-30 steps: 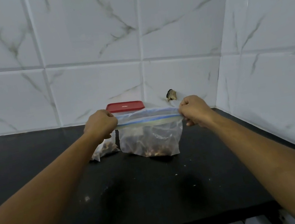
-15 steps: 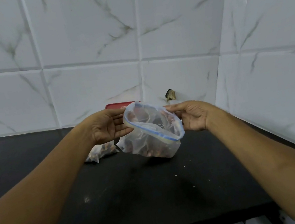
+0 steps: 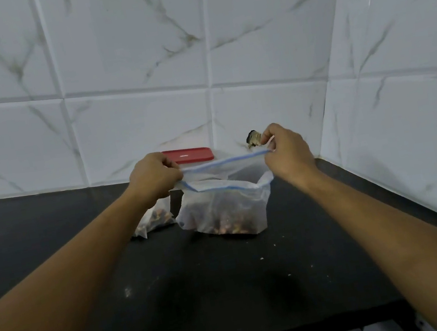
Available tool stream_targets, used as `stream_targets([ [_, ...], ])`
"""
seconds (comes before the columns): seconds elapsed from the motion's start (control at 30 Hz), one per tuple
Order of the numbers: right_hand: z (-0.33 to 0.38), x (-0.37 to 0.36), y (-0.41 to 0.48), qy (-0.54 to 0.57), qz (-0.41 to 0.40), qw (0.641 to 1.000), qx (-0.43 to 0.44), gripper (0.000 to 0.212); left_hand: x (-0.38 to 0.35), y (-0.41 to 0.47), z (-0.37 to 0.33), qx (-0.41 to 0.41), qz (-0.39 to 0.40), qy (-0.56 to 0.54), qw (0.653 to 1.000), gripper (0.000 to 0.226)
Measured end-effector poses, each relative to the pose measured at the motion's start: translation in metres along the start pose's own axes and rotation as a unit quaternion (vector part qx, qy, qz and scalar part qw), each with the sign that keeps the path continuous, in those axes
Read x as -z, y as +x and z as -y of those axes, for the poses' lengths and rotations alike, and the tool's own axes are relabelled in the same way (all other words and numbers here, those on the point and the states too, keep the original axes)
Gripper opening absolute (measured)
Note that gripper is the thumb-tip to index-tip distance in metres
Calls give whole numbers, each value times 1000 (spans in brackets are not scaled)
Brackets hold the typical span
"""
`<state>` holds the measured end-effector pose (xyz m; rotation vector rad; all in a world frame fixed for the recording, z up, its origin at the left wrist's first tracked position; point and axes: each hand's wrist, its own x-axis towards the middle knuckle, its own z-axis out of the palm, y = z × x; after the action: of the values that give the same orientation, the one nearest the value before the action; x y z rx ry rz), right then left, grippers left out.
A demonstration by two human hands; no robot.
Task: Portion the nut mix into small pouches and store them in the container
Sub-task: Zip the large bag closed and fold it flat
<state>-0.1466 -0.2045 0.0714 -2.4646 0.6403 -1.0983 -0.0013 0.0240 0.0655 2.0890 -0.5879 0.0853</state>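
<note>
A clear zip pouch (image 3: 223, 210) with a blue seal strip stands on the black counter (image 3: 204, 297), nut mix lying in its bottom. My left hand (image 3: 154, 177) pinches the left end of its top edge and my right hand (image 3: 285, 151) pinches the right end, a little higher. The mouth of the pouch gapes open between them. A second, smaller pouch of nut mix (image 3: 154, 219) lies just left of it, partly hidden by my left forearm. A container with a red lid (image 3: 189, 154) stands behind by the wall, its body hidden.
White marble tiles form the back wall and the right wall (image 3: 404, 105), which meet in a corner close behind the pouch. A small dark fixture (image 3: 253, 138) sticks out of the back wall by my right hand. Crumbs dot the counter.
The pouch was stretched shut between both fists, then tipped with its mouth towards me. Now it stands upright again, both hands pinching its top ends, mouth open.
</note>
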Motion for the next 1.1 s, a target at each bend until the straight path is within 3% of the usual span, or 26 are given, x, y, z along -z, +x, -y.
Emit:
stream_targets([
  [0.1, 4, -2, -5, 11, 20, 999, -47, 4, -2, 1, 5, 13, -40, 5, 999, 7],
  [0.13, 4, -1, -6, 69, 55, 991, -101, 16, -1, 0, 5, 36, -20, -37, 998, 12],
  [0.2, 5, 3, -9, 235, 139, 932, -237, 28, 1, -6, 5, 96, 34, -135, 986, 20],
  [0.27, 2, 7, -9, 344, 207, 861, -312, 30, 3, -11, 2, 155, 82, -214, 961, 23],
  [0.43, -9, 6, -5, 536, 271, 729, -329, 31, 5, -5, 2, 231, 155, -391, 877, 26],
  [0.53, -13, 9, -5, 577, 291, 703, -296, 37, 5, -5, 3, 218, 167, -456, 846, 16],
  [0.6, -14, 8, -5, 574, 294, 711, -280, 55, 3, -6, 4, 197, 166, -463, 848, 10],
  [0.7, -8, 3, -4, 518, 272, 767, -263, 67, -2, -8, 0, 166, 140, -435, 874, 11],
  [0.9, 9, 4, -6, 372, 158, 879, -251, 28, -8, -6, -5, 124, 26, -317, 940, 20],
  [1.1, 8, 0, -5, 220, 75, 960, -156, 22, -11, -2, 2, 63, -40, -163, 984, 16],
])
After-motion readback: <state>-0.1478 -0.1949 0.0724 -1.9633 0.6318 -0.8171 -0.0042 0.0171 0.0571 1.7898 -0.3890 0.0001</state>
